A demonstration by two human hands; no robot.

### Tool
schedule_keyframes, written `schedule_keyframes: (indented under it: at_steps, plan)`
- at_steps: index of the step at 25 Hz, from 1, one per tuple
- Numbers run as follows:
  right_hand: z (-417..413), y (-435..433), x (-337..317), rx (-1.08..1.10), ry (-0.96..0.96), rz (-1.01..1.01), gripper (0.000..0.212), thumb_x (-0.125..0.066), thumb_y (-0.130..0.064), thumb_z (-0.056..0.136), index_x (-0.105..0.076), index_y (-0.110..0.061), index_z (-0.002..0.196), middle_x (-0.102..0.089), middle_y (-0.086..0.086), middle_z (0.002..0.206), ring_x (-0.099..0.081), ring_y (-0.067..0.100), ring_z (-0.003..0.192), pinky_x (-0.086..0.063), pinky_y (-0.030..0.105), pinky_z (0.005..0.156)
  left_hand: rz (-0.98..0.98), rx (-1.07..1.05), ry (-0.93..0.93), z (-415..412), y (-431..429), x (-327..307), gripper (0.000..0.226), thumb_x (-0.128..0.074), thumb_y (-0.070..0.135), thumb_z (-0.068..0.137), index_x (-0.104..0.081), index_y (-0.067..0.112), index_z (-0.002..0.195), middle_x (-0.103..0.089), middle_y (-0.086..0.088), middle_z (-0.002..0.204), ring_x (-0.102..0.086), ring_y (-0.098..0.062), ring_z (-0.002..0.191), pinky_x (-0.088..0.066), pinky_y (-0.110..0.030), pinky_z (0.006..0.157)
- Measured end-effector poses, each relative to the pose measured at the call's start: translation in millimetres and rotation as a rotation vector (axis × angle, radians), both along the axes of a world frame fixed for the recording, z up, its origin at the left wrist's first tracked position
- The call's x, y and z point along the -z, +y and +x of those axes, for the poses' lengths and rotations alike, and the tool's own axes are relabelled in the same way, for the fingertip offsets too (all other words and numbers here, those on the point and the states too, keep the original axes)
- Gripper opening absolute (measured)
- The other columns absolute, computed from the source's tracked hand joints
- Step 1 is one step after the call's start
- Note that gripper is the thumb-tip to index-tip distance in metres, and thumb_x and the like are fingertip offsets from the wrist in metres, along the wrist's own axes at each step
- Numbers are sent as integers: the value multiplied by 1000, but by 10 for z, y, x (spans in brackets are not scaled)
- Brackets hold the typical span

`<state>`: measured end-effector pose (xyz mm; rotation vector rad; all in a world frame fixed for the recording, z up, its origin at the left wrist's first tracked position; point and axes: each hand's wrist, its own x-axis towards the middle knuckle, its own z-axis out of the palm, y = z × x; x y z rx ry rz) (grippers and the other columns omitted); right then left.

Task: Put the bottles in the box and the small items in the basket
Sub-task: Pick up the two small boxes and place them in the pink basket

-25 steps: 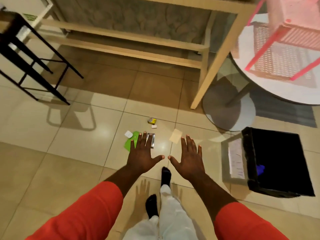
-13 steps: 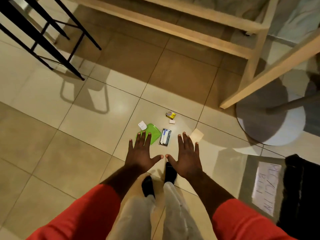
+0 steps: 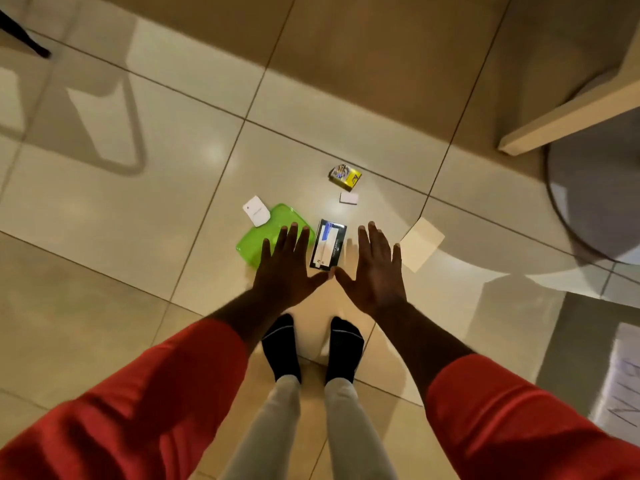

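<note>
Small items lie scattered on the tiled floor in front of my feet. A green flat lid (image 3: 258, 239) has a white tag (image 3: 256, 211) at its far left corner. A dark rectangular box with a blue and white label (image 3: 328, 244) lies between my hands. Farther off sit a small yellow box (image 3: 345, 174) and a tiny white piece (image 3: 348, 198). A beige paper square (image 3: 420, 243) lies to the right. My left hand (image 3: 287, 268) hovers over the green lid's near edge, fingers spread, holding nothing. My right hand (image 3: 375, 268) is open beside the dark box.
A wooden table leg (image 3: 568, 114) and a round grey table base (image 3: 599, 192) stand at the right. A paper sign on a container (image 3: 623, 382) shows at the lower right edge. A black stool foot (image 3: 33, 46) is at the upper left.
The view has tilted down and come closer to the floor items. The black box at the right has left the view. Both hands stay open and spread.
</note>
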<state>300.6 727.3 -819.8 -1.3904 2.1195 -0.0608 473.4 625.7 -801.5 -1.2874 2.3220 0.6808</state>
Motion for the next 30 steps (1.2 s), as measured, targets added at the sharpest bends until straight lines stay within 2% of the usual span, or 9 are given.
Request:
schedule_keyframes:
  at_steps: [4, 7, 9, 12, 16, 19, 22, 25, 30]
  plan:
    - [9, 30, 1011, 7, -11, 11, 98, -45, -74, 90, 0, -23, 160, -1, 7, 170, -2, 28, 156, -2, 57, 124, 41, 0, -17, -42, -22, 970, 110, -40, 83, 84, -10, 10, 161, -12, -15, 169, -11, -33, 156, -14, -57, 122]
    - [79, 53, 1496, 55, -33, 5, 96, -43, -75, 90, -3, -22, 160, -7, 9, 170, -7, 29, 156, -1, 55, 123, 81, -35, -31, -76, -9, 1435, 105, -50, 76, 86, -18, 6, 158, -30, -17, 162, -34, -35, 146, -33, -52, 113]
    - [144, 52, 1721, 101, -73, 21, 94, -49, -69, 91, -9, -19, 159, -21, 12, 167, -20, 32, 153, -12, 55, 123, 128, -86, -32, -90, 40, 1673, 96, -55, 68, 88, -26, 5, 154, -44, -17, 151, -46, -36, 135, -42, -49, 104]
    - [241, 46, 1912, 250, -263, -30, 81, -63, -46, 95, -19, -17, 157, -50, 13, 148, -53, 32, 131, -46, 42, 103, 254, -230, 39, -142, 144, 1931, 74, -60, 54, 92, -39, 10, 148, -54, -19, 137, -53, -37, 126, -48, -48, 99]
    - [307, -10, 2040, 358, -404, 82, 78, -55, -26, 102, -4, -29, 162, -53, 11, 147, -59, 31, 126, -53, 42, 95, 388, -511, 169, -271, 214, 2081, 54, -61, 30, 93, -46, 10, 141, -60, -16, 137, -59, -36, 123, -51, -42, 96]
    - [323, -40, 2023, 437, -401, 84, 75, -55, -19, 101, -12, -28, 161, -55, 9, 144, -60, 29, 123, -57, 43, 91, 393, -708, 212, -362, 175, 2056, 49, -62, 25, 94, -46, 9, 138, -65, -15, 130, -64, -35, 116, -50, -35, 83]
    - [324, -49, 1927, 484, -402, 10, 64, -56, -18, 99, -25, -33, 153, -60, 3, 136, -64, 24, 117, -56, 28, 76, 376, -763, 219, -418, 57, 1993, 55, -62, 33, 95, -48, 8, 143, -68, -17, 126, -65, -34, 113, -52, -41, 90]
    - [280, -87, 1740, 479, -443, -49, 61, -51, -26, 101, -21, -40, 152, -57, 2, 143, -60, 14, 119, -53, 28, 81, 390, -789, 264, -444, -119, 1871, 40, -64, 34, 95, -67, 8, 124, -72, -16, 116, -68, -30, 97, -51, -32, 75]
    - [32, -373, 1522, 464, -381, -58, 64, -56, -25, 103, -25, -28, 158, -44, 0, 157, -49, 20, 139, -46, 41, 111, 389, -871, 310, -492, -518, 1585, 35, -66, 34, 94, -68, 8, 118, -72, -12, 114, -68, -31, 103, -55, -38, 87]
